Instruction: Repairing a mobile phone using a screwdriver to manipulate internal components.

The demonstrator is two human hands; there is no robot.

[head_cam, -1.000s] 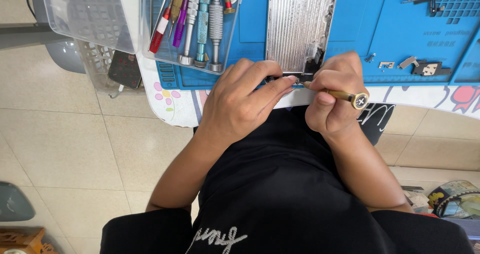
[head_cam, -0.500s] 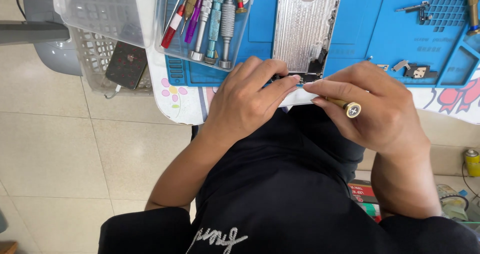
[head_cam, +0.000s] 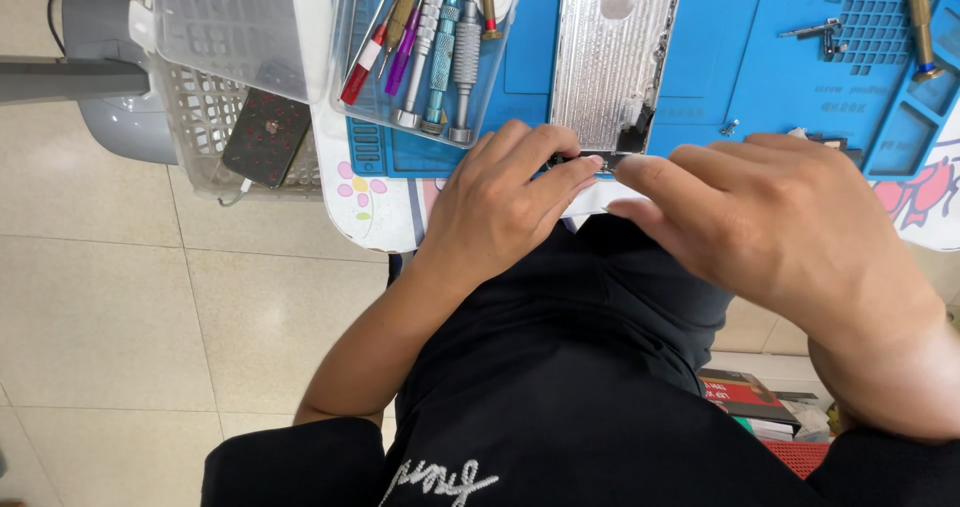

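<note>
where hands [head_cam: 510, 207] meet — screwdrivers [head_cam: 440, 47] beside.

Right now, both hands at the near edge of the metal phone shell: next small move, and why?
Probably keep the left hand pinching the small dark part and ease it clear of the metal phone shell with the right hand. Both sets of fingertips meet at that part at the shell's near corner, so only a small, steady pull seems called for. Whether the right hand holds a tool is hidden.
</note>
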